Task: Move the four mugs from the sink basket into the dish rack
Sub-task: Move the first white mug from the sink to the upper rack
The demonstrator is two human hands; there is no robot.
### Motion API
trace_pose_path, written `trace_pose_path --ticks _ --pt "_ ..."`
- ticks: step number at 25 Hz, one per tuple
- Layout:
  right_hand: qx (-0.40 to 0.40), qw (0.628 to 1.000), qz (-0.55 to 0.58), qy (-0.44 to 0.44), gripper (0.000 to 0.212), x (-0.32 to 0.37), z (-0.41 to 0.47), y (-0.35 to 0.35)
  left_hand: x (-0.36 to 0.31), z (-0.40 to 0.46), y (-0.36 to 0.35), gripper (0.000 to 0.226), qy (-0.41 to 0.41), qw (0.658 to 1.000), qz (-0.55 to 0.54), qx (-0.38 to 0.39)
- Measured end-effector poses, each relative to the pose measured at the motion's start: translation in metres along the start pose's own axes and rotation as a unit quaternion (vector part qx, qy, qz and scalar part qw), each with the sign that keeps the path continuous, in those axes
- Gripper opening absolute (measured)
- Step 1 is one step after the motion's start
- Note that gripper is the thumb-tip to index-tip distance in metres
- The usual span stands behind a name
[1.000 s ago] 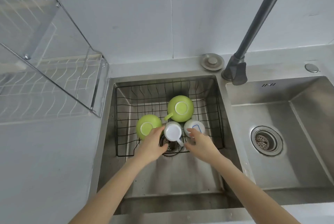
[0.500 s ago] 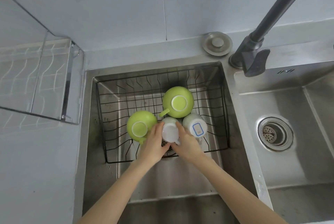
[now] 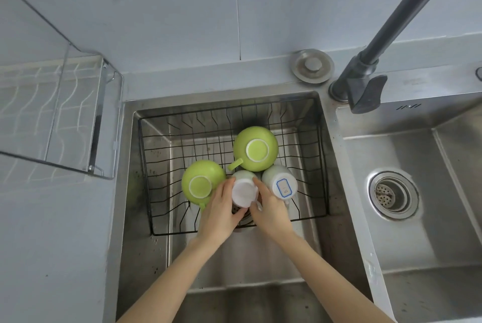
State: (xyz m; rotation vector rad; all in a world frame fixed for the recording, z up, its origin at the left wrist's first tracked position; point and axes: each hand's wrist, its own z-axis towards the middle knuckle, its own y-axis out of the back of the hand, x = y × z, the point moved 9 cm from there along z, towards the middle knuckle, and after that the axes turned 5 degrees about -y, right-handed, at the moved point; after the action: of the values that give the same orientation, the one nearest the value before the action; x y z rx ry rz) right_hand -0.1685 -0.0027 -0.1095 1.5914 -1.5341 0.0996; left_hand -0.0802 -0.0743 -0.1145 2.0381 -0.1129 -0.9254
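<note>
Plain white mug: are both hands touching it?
Touching. The head view shows the left hand wrapped against the left side of the plain white mug and the right hand pressed to its right side, with no gap at either.

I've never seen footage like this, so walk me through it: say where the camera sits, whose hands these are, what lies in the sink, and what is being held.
No machine here: a person wears one camera on the head, looking down at their own bare arms. The left hand and right hand close around the plain white mug. It sits upside down in the black wire sink basket with three others: two green mugs and a white mug with a blue label. The dish rack hangs at the left, the faucet at the right.
</note>
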Motion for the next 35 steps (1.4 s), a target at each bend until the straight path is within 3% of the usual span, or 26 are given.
trace_pose_path --ticks 9,17,24,28,35 --pt "-0.040 0.997 -0.027 0.067 0.051 0.015 -0.047 0.033 -0.033 -0.036 0.042 0.069 -0.066 0.998 0.021 -0.012" --pt "-0.054 0.963 -0.105 0.242 0.050 0.054 -0.117 0.060 -0.065 -0.091 0.086 0.070 -0.154 0.986 -0.062 -0.026" --pt "-0.053 0.935 -0.068 0.344 0.048 0.104 -0.179 0.074 -0.072 -0.148 0.145 0.059 -0.169 0.968 -0.161 -0.095" --pt "-0.062 0.930 -0.041 0.360 0.046 0.127 -0.200 0.073 -0.071 -0.170 0.176 0.066 -0.171 0.957 -0.190 -0.140" --pt "-0.081 0.912 -0.013 0.402 0.045 0.180 -0.230 0.057 -0.059 -0.202 0.230 0.043 -0.191 0.938 -0.223 -0.184"
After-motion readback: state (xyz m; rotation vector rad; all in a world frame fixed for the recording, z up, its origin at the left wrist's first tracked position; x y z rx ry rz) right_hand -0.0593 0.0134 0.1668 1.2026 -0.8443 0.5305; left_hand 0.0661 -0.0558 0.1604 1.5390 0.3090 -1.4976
